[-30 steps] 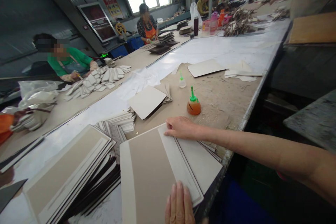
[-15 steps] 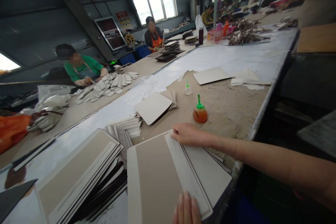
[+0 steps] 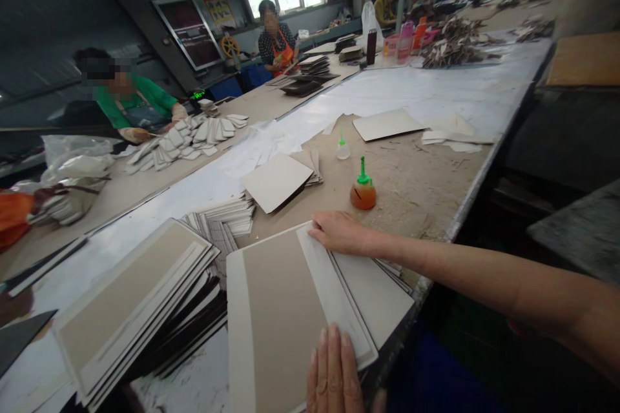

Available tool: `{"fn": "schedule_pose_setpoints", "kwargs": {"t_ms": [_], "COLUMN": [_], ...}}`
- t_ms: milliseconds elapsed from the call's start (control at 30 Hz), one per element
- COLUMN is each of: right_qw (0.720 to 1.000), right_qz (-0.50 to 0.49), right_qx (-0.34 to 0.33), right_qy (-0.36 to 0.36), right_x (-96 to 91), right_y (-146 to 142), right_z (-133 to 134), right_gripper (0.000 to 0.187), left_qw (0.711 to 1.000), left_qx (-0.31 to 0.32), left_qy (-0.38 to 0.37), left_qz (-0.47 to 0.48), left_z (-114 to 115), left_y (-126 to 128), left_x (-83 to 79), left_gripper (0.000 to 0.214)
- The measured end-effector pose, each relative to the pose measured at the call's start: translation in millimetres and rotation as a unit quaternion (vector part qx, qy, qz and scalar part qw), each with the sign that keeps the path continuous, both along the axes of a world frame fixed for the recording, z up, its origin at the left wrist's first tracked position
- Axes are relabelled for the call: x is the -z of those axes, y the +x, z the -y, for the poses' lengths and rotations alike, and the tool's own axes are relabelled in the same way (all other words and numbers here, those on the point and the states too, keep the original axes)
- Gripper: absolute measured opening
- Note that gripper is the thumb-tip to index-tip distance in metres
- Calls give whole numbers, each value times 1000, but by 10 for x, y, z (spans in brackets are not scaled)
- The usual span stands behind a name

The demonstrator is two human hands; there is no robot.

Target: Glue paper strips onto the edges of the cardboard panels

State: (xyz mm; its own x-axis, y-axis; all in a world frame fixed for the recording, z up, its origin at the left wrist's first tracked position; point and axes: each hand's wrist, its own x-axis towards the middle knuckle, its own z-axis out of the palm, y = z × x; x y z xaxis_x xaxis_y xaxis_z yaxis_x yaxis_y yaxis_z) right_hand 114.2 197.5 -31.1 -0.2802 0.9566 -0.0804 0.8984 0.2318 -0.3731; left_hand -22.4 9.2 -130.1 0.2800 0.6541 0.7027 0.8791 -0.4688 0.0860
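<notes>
1. Left grip point(image 3: 334, 374) is lying flat, fingers snug side by side, tips resting on the panel point(image 3: 281, 310) about where its beige middle meets the pale strip.
2. Right grip point(image 3: 339, 232) is curled up at the panel's far corner, touching it. Can't tell if it's really pinching the edge or just pushing down.
3. So the panel sits under both grips, flat side up, with a plain pale board point(image 3: 378, 297) poking out from underneath, just right of the left grip.
4. Off to the left of both grips there's a stack of similar panels point(image 3: 130, 310), kinda fanned and tilted.
5. Just past the right grip, an orange bottle point(image 3: 363, 195) with a green nozzle stands upright on the bench point(image 3: 416, 174); a smaller clear bottle point(image 3: 343, 151) is a bit further out.
6. Well apart from the left grip, far left across the bench, a person in a green top point(image 3: 133, 103) is sitting behind a pile of pale pieces point(image 3: 186, 142).
</notes>
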Motion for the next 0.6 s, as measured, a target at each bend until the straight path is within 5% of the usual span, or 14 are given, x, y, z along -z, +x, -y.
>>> {"fn": "schedule_pose_setpoints", "kwargs": {"t_ms": [600], "right_qw": [1000], "right_qz": [5], "right_qx": [19], "right_qy": [19], "right_x": [12], "right_y": [-21], "right_z": [34], "right_gripper": [22], "left_qw": [997], "left_qx": [11], "left_qy": [-71], "left_qz": [-5], "left_z": [70], "left_y": [57], "left_x": [-351], "left_gripper": [58]}}
